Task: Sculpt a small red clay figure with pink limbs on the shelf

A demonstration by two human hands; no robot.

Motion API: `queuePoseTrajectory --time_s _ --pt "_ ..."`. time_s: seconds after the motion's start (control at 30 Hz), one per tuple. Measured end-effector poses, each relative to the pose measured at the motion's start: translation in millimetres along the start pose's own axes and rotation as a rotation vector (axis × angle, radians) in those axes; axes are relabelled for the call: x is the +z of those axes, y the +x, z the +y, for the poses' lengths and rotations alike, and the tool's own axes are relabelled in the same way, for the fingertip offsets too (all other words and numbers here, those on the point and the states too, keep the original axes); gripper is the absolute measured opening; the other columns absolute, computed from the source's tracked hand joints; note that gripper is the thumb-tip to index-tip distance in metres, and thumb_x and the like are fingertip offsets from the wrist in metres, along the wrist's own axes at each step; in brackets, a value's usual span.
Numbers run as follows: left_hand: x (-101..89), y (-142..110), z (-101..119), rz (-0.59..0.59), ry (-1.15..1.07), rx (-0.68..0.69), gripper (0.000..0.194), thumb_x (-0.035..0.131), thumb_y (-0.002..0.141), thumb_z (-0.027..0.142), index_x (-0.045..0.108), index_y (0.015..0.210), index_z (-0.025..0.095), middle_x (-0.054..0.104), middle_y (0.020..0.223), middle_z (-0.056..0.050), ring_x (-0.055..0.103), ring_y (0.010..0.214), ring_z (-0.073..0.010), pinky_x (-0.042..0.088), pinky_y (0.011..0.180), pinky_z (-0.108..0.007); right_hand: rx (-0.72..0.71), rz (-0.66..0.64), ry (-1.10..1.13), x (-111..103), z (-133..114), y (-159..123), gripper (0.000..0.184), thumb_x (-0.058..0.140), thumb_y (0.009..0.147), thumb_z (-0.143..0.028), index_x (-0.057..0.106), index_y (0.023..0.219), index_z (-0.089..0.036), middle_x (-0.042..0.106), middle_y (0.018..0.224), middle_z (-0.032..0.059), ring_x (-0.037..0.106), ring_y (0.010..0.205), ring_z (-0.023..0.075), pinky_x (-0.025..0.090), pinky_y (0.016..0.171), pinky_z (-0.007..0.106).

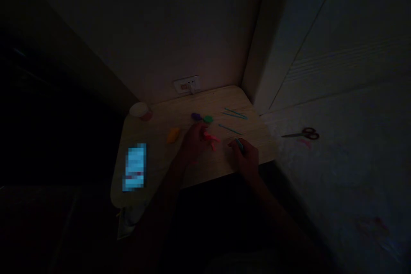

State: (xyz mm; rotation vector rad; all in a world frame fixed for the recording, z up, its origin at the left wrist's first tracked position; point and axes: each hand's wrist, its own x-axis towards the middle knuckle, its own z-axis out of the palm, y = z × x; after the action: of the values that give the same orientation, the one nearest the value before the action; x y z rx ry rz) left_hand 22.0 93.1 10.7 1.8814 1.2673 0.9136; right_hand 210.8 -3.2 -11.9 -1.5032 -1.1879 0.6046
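The room is very dim, so you see colours better than edges. At the left end of the wood-grain worktop (154,137) lies a pixelated blue oblong (135,167), too blurred to name. Behind it, at the back corner, sits a white tub (139,110) with a reddish patch at its side. Further right is an orange lump of modelling clay (173,135), just beside your left hand (192,142). That hand's fingers (202,128) stretch toward a pink piece of clay (210,139) and seem to touch it, but you cannot tell whether they are clamped on it. Just past those fingers, near the back, a purple lump of clay (196,116) sits almost touching a green lump of clay (208,119). On the wall above, a socket (186,85) has a plug in it. Two thin teal sticks (235,113) lie toward the back right, with a single teal stick (230,129) nearer you. Your right hand (245,157) is closed around another teal stick (239,145). Well off the worktop to the right, a pair of dark-handled scissors (300,134) lies on a pale surface (337,171).
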Motion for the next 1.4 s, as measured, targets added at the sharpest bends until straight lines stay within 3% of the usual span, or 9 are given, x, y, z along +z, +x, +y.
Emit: queuePoseTrajectory --time_s 0.17,0.33,0.5,0.63,0.8,1.0,1.2,1.4 --pt "-22.9 -11 9 0.057 0.062 0.021 0.040 0.079 0.076 0.030 0.067 0.113 0.020 0.069 0.116 -0.009 0.063 0.111 -0.0265 0.050 0.098 -0.042 0.001 -0.011 0.030 0 0 -2 0.033 0.058 0.094 -0.044 0.074 0.080 -0.019 0.071 0.071 0.0025 0.061 0.065 0.0174 0.044 0.062 0.027" --pt "-47.9 -51 20 0.148 0.156 0.051 0.027 0.066 0.086 0.027 0.066 0.113 0.023 0.066 0.114 -0.007 0.063 0.103 -0.0241 0.052 0.088 -0.037 0.011 -0.026 0.036 -2 0 0 0.032 0.059 0.094 -0.045 0.074 0.081 -0.019 0.071 0.070 0.0027 0.061 0.064 0.0183 0.044 0.061 0.028" --pt "-38.3 -102 12 0.046 0.348 0.079 0.028 0.059 0.090 0.018 0.067 0.117 0.021 0.062 0.115 -0.011 0.059 0.112 -0.0279 0.051 0.103 -0.046 0.007 -0.077 0.035 -6 5 6 0.032 0.059 0.093 -0.045 0.075 0.082 -0.019 0.073 0.073 0.0030 0.062 0.065 0.0186 0.045 0.062 0.028" --pt "-27.2 -122 3 0.043 0.408 0.063 0.033 0.053 0.095 0.017 0.064 0.126 0.020 0.059 0.122 -0.012 0.056 0.117 -0.0278 0.049 0.106 -0.047 -0.007 -0.135 0.014 -9 10 15 0.032 0.060 0.092 -0.045 0.077 0.083 -0.019 0.074 0.074 0.0036 0.064 0.067 0.0195 0.046 0.064 0.029" --pt "-28.5 -124 -3 0.091 0.349 -0.001 0.017 0.052 0.101 0.025 0.068 0.105 0.022 0.061 0.111 -0.009 0.058 0.110 -0.0245 0.050 0.102 -0.042 -0.018 -0.186 -0.029 -11 12 19 0.032 0.061 0.092 -0.046 0.076 0.081 -0.020 0.070 0.067 0.0019 0.060 0.060 0.0180 0.043 0.058 0.028" --pt "-30.9 -120 -2 0.085 0.207 -0.082 0.010 0.058 0.095 0.027 0.066 0.093 0.022 0.066 0.102 -0.007 0.060 0.101 -0.0246 0.050 0.096 -0.041 -0.013 -0.244 -0.066 -14 8 16 0.033 0.060 0.092 -0.047 0.076 0.083 -0.020 0.072 0.068 0.0029 0.061 0.059 0.0193 0.044 0.057 0.028" --pt "-15.4 -113 7 0.148 -0.130 -0.235 0.019 0.069 0.091 0.040 0.066 0.095 0.021 0.068 0.093 -0.003 0.063 0.087 -0.0191 0.051 0.083 -0.031 -0.027 -0.279 -0.057 -16 5 15 0.034 0.059 0.092 -0.048 0.074 0.078 -0.021 0.069 0.064 0.0018 0.061 0.058 0.0185 0.043 0.055 0.028" --pt "-7.1 -103 6 0.243 -0.200 -0.257 0.020 0.075 0.085 0.038 0.067 0.088 0.020 0.066 0.085 -0.001 0.061 0.080 -0.0172 0.050 0.077 -0.029 -0.030 -0.294 -0.033 -16 5 16 0.032 0.060 0.091 -0.046 0.073 0.077 -0.021 0.068 0.063 0.0014 0.058 0.056 0.0173 0.042 0.053 0.027"
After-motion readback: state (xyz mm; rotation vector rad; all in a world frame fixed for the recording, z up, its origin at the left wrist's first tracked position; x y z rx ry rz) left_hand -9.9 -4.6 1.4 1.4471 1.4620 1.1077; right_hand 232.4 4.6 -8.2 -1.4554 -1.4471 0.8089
